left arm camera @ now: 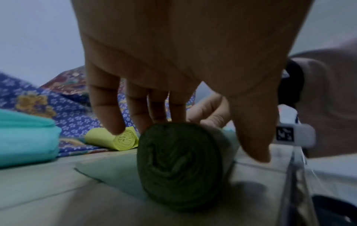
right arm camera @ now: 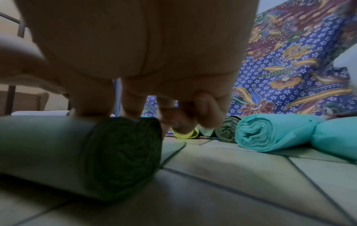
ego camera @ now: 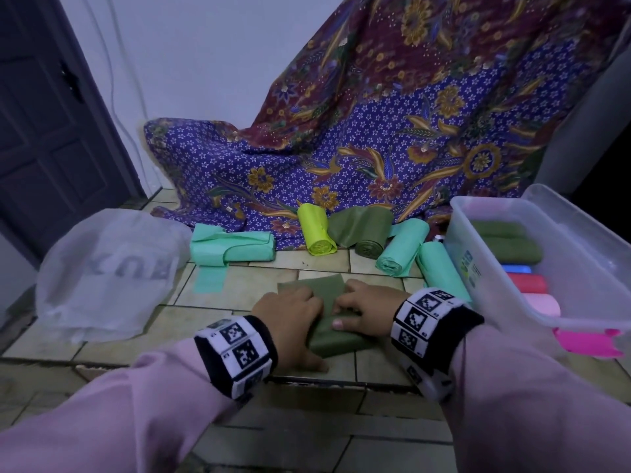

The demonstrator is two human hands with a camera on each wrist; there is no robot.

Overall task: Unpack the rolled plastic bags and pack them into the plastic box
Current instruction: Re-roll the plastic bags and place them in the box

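Observation:
A dark green roll of plastic bag (ego camera: 339,339) (left arm camera: 179,165) (right arm camera: 77,152) lies on the tiled floor in front of me, its flat loose tail (ego camera: 312,285) stretched away from me. My left hand (ego camera: 290,319) (left arm camera: 160,107) holds the roll's left end, fingers over the far side and thumb on the near side. My right hand (ego camera: 365,308) (right arm camera: 135,99) holds the right end, curled fingers on top, thumb on the roll. The clear plastic box (ego camera: 478,254) stands open at the right with dark green, blue, red and pink rolls inside.
Behind my hands lie a lime roll (ego camera: 316,230), a partly unrolled dark green roll (ego camera: 368,233), two teal rolls (ego camera: 403,247) and a loose teal bag bundle (ego camera: 232,247). A white plastic bag (ego camera: 109,268) sits left. Patterned cloth (ego camera: 375,148) drapes behind.

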